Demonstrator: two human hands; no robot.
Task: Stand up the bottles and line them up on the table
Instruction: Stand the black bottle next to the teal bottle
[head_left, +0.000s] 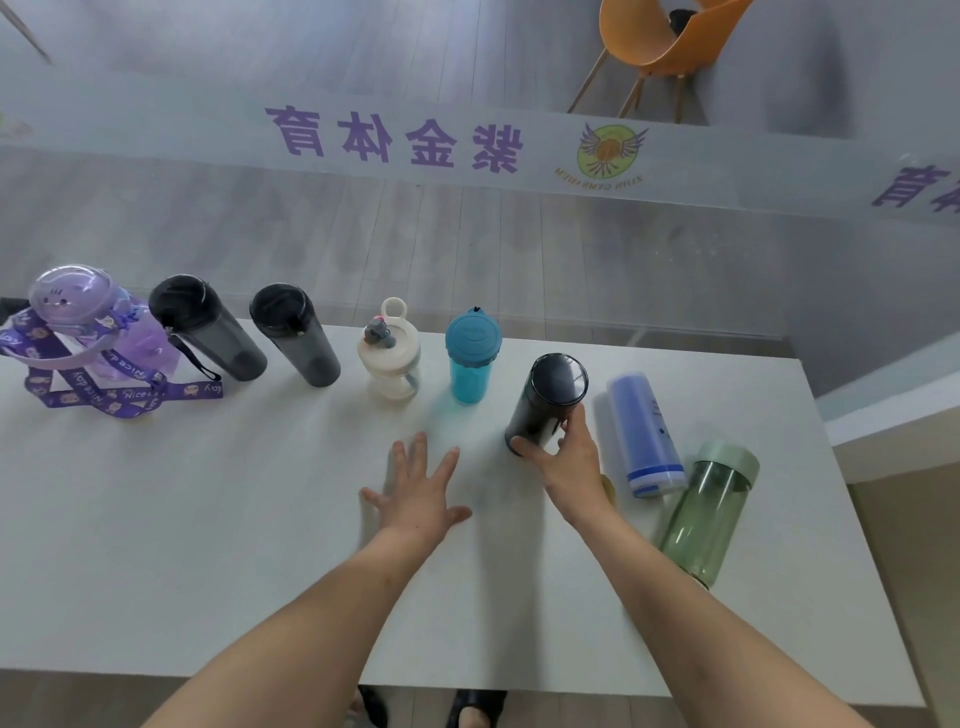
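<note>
- We see a white table (208, 545) with a row of bottles along its far side.
- The purple jug (78, 322), with its strap, stands at the left end.
- Two smoky bottles (205, 327) (293, 332) stand next.
- The cream bottle (389, 353) and teal bottle (470, 358) follow, upright.
- The green bottle (711, 514) lies on its side at the right edge; the blue bottle (644, 431) lies beside it.
- Our right hand (566, 457) grips the dark bottle (545, 400) near its base, upright beside the teal one.
- Our left hand (421, 488) is spread wide, flat over the table, holding nothing.
</note>
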